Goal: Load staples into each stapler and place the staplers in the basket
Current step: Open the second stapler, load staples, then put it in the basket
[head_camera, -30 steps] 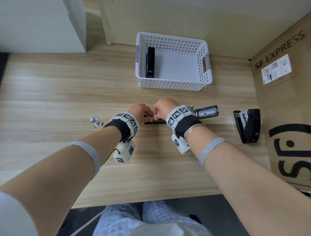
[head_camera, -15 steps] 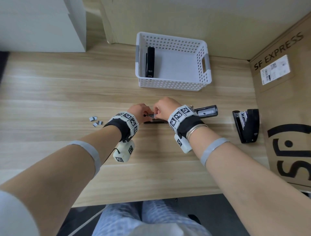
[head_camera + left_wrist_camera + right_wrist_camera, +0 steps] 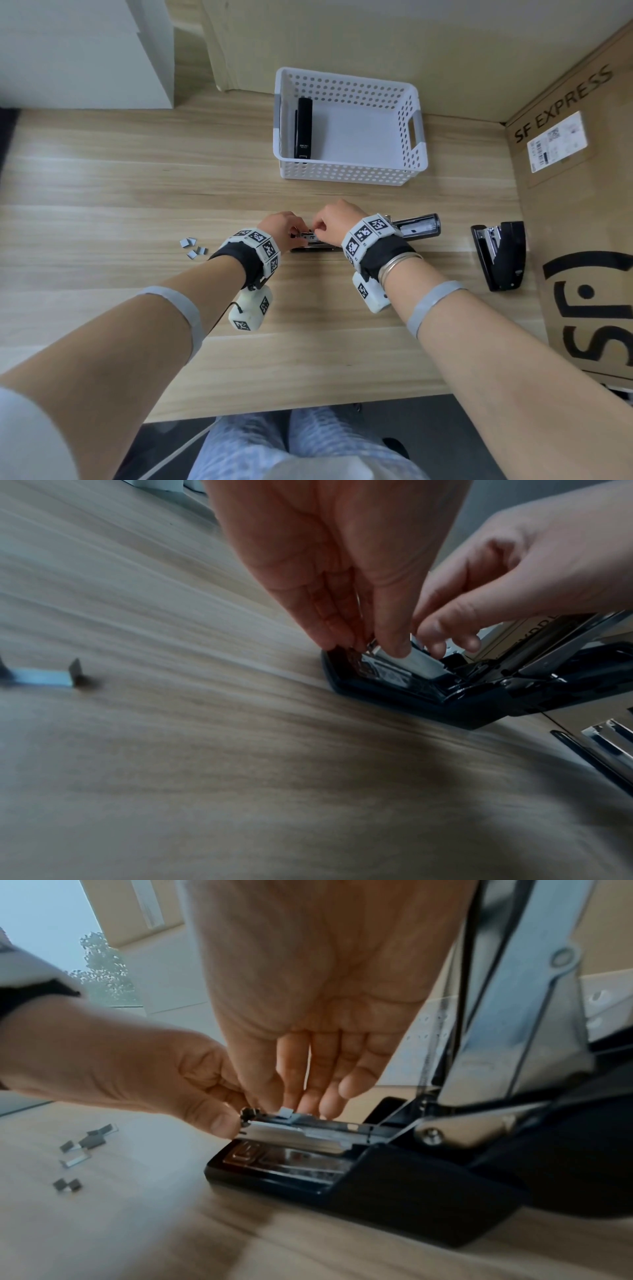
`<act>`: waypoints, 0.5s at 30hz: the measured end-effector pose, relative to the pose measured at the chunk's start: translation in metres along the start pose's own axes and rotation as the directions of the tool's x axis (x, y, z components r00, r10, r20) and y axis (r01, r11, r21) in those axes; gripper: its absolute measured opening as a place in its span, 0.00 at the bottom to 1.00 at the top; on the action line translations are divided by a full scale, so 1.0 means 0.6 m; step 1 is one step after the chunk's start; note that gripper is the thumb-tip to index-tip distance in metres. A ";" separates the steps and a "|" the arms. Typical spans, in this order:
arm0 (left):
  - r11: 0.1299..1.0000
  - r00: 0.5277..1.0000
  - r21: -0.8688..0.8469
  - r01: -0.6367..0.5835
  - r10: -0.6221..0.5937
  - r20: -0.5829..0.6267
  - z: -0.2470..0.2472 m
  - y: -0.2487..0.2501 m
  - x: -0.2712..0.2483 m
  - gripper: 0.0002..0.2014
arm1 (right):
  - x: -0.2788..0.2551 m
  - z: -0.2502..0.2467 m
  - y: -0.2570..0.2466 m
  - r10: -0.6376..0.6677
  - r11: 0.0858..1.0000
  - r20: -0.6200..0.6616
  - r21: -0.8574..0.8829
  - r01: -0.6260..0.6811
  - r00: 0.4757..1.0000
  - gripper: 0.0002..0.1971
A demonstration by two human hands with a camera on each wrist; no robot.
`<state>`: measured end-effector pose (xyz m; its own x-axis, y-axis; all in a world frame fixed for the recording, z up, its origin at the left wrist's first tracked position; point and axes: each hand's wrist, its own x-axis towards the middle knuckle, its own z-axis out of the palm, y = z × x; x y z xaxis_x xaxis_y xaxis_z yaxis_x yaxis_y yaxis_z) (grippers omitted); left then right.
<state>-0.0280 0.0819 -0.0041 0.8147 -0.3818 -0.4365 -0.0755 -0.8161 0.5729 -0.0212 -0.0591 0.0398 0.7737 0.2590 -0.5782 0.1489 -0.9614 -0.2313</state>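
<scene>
She is midway through loading the open stapler (image 3: 416, 226), which lies flat on the table (image 3: 137, 192) with its top arm swung back away from her fingertips. Both hands meet over the front of its metal staple channel (image 3: 308, 1130). The left hand (image 3: 279, 228) pinches the channel's front end between thumb and curled fingers, steadying it. The right hand (image 3: 334, 219) has its fingers nearly straight and close together, tips pressing a small staple strip (image 3: 286, 1112) down at the channel's top; whether the strip is seated I cannot tell.

Next, I judge, the strip must slide fully in and the arm close.

Loose staple pieces (image 3: 193, 247) lie beyond her left knuckles. One stapler (image 3: 304, 127) sits in the basket (image 3: 346, 173) past her fingertips; another stapler (image 3: 500, 255) waits beyond her right wrist.
</scene>
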 end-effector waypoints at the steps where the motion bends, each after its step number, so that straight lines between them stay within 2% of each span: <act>1: 1.000 1.000 0.000 0.001 -0.001 0.003 0.000 0.000 0.000 0.16 | 0.000 -0.001 0.000 0.002 1.000 0.010 -0.003 -0.002 1.000 0.11; 5: 1.000 1.000 0.005 0.002 -0.002 0.009 0.000 0.000 0.001 0.16 | 0.005 -0.004 0.002 0.023 1.000 0.037 0.011 -0.024 0.999 0.11; 10: 1.000 1.000 0.002 0.000 0.000 0.011 0.000 0.000 0.002 0.16 | -0.009 -0.004 -0.005 -0.026 1.000 -0.051 0.014 0.027 0.998 0.09; 15: 1.000 1.000 0.025 0.001 -0.001 0.007 0.000 0.000 0.002 0.15 | -0.013 0.007 -0.012 -0.033 0.999 -0.082 0.000 0.033 0.996 0.09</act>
<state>-0.0268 0.0816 -0.0046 0.8107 -0.3840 -0.4420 -0.0890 -0.8269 0.5552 -0.0308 -0.0535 0.0426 0.8162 0.2817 -0.5045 0.1739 -0.9524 -0.2505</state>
